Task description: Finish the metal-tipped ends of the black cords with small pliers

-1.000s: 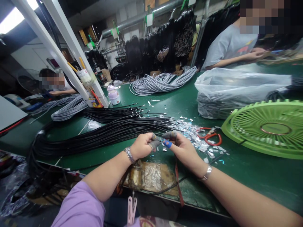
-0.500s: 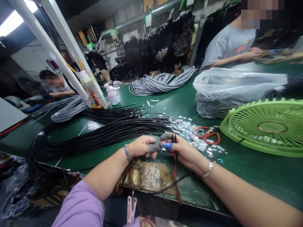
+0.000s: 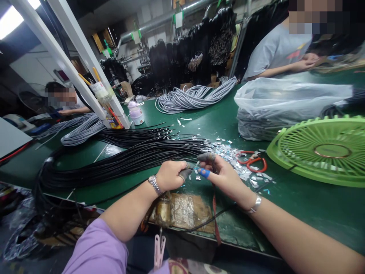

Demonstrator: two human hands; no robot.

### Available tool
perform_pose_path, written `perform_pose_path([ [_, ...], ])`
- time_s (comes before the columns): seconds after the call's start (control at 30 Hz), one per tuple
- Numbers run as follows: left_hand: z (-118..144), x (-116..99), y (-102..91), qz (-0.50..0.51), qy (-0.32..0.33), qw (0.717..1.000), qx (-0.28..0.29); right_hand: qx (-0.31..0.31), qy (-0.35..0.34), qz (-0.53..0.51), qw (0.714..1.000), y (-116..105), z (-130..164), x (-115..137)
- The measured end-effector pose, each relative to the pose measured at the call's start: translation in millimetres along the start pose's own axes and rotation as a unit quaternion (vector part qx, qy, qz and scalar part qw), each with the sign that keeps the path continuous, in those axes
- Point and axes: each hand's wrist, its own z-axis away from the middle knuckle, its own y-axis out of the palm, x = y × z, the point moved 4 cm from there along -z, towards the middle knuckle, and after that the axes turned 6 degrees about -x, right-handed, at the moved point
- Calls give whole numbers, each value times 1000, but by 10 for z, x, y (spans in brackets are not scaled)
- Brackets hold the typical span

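Note:
My left hand (image 3: 172, 175), with grey covers on its fingertips, is closed round a black cable (image 3: 122, 196) near its end. Thin bluish and whitish strands (image 3: 195, 168) stick out between the two hands. At these strands my right hand (image 3: 221, 173) has its thumb and forefinger drawn together, a blue cover on the thumb and a grey one on the forefinger. Whatever lies inside its curled fingers is hidden. A red strap (image 3: 215, 217) hangs below that hand. Behind both hands lies a bundle of black cables (image 3: 114, 167), their ends toward the scraps.
White and silvery scraps (image 3: 242, 171) litter the green table (image 3: 308, 213) around red-handled scissors (image 3: 255, 163). A green fan (image 3: 332, 150) and a plastic bag (image 3: 285, 95) occupy the right. Grey cable coils (image 3: 194, 99) and a lilac bottle (image 3: 135, 113) stand farther back. Two people sit across the table.
My hands have moved slightly apart, and the strands at the cable's end now show between them. Dark pointed tips seen at my right hand before are no longer visible.

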Motion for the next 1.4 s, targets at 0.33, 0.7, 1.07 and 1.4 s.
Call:
perform_pose_path([
  [0.33, 28, -53, 34, -96, 75, 992, 34, 31, 56, -23, 998, 35, -2, -33],
  [0.7, 6, -63, 38, 105, 23, 993, 57, 55, 173, -129, 975, 143, 18, -140],
  [1.07, -14, 52, 176, 418, -281, 859, 94, -12, 29, -63, 997, 50, -54, -165],
  [1.4, -20, 20, 143, 406, -290, 862, 89, -46, -165, 151, 974, 86, 70, -26],
])
